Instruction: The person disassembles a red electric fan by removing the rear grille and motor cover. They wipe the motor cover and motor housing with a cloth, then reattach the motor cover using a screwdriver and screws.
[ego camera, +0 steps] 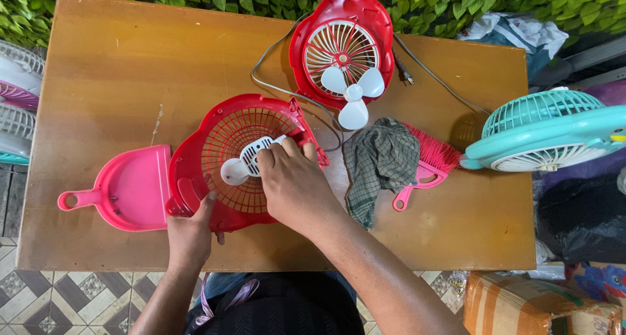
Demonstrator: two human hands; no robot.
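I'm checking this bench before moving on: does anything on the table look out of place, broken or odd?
Yes. The red fan lies in pieces: its white blades sit bare, without a guard. The detached red grille lies apart, under the left hand and right hand. A green checked cloth is crumpled over the pink brush.

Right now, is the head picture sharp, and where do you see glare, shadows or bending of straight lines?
Head view: mostly sharp; soft glare on the wooden table at upper left; the teal fan throws a shadow to its left; the table edges bow, a wide-lens effect; both hands, left and right, show no motion blur.
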